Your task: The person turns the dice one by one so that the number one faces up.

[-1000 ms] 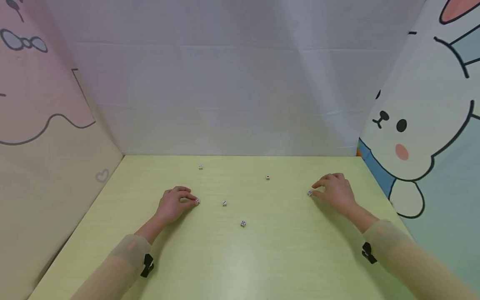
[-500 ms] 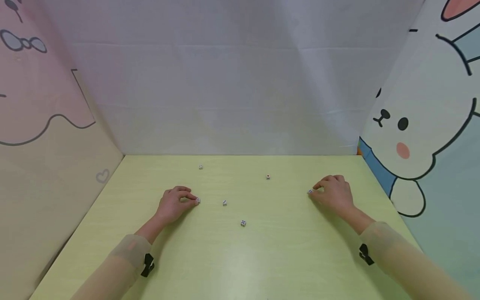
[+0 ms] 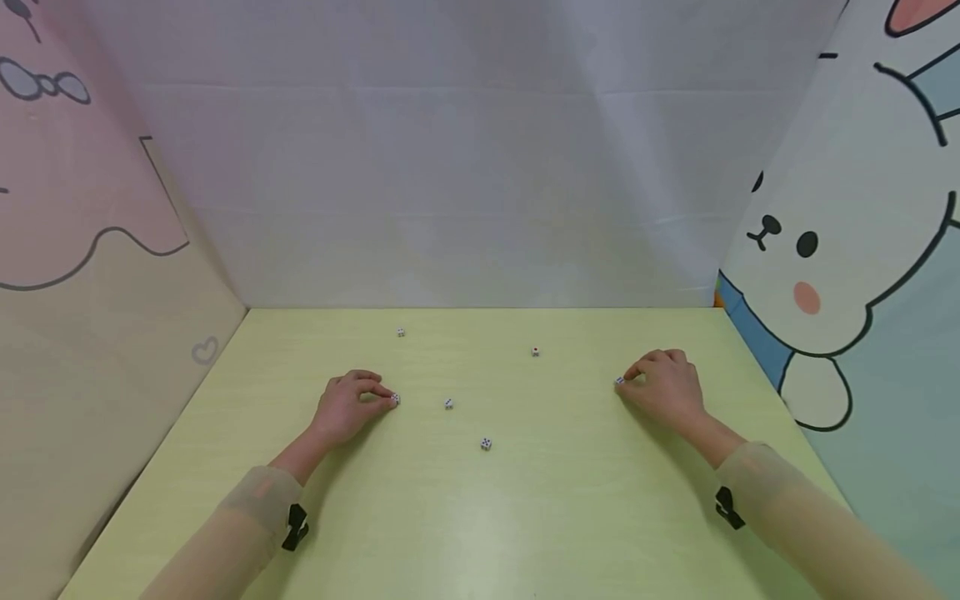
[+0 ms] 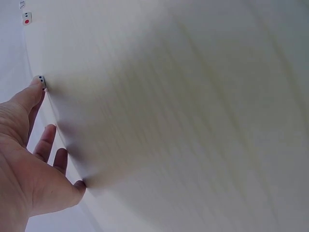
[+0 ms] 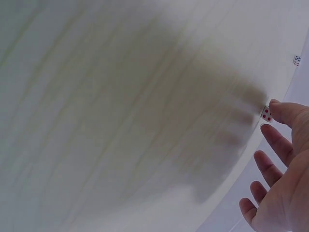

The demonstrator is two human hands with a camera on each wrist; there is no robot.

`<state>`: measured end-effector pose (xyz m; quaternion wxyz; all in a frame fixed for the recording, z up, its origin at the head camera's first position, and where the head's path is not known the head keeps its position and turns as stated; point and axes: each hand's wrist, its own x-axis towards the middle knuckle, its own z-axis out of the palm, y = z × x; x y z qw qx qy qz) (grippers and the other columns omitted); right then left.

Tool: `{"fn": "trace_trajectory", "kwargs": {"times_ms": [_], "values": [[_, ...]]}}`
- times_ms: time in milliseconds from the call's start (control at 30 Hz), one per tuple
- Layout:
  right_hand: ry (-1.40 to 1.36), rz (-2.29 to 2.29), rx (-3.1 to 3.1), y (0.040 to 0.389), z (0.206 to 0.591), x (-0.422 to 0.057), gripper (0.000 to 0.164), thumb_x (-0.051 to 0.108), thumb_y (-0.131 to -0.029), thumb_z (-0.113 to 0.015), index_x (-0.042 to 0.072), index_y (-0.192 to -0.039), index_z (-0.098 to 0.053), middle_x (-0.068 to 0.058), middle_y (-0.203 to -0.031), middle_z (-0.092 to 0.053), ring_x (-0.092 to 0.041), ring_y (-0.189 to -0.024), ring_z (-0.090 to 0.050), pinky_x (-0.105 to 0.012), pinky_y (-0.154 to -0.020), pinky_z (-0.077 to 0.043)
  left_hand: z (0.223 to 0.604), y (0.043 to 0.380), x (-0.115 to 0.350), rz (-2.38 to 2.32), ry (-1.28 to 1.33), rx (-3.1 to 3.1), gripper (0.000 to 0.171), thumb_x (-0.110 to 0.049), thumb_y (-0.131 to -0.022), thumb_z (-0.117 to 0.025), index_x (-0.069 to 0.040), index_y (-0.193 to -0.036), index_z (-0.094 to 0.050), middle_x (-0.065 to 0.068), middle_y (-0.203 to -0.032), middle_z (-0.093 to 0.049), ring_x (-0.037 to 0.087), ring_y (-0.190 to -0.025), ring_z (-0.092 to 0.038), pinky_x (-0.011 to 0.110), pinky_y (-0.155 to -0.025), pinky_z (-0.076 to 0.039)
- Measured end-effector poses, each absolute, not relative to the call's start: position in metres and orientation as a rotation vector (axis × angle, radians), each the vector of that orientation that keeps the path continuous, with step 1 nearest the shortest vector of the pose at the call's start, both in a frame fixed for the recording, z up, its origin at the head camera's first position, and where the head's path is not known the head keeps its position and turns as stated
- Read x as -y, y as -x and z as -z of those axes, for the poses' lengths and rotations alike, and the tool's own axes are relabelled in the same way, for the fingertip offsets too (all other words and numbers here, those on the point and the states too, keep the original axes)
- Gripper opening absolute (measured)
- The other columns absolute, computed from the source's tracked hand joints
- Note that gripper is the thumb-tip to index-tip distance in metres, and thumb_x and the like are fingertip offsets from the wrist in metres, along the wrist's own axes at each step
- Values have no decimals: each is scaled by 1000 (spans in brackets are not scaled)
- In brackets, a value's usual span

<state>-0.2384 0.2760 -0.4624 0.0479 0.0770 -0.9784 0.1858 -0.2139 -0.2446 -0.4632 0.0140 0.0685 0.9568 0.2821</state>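
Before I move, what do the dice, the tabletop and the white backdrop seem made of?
Dice: probably plastic, judging by smooth-looking white cubes with dark and red pips.
Tabletop: wood or wood-look laminate, I can't tell which; grain streaks and a soft reflection show.
White backdrop: perhaps cloth or plastic sheet, fairly matt, with fold creases.

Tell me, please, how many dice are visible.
6: a die at the left fingers, a die right of it, a die at the right fingers, the farthest die, a back-right die, the nearest die. Hands might hide more.

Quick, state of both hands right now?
Left hand: closed, pinching a die.
Right hand: touching another die; whether it's pinched cannot be told.
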Motion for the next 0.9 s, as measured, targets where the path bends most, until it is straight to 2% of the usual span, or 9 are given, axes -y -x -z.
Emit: {"fn": "trace_trajectory", "kwargs": {"times_ms": [467,900], "values": [[-252,-555,2956,240,457,-268,22,30,-91,-75,9,-94,-81,-22,-120,-65,-50,-123,-42,-67,-97,-36,462,214,245,-876,-207,-2976,18,-30,-95,-75,-15,-103,-81,16,-137,-59,50,-132,-40,65,-108,-30],[-486,-603,2756,235,411,-238,12,28,-88,-80,15,-89,-81,-14,-118,-67,-42,-120,-45,-63,-95,-39,463,214,245,-876,-215,-2977,18,-30,-95,-75,-15,-103,-81,17,-136,-59,51,-132,-40,65,-108,-30]]}}
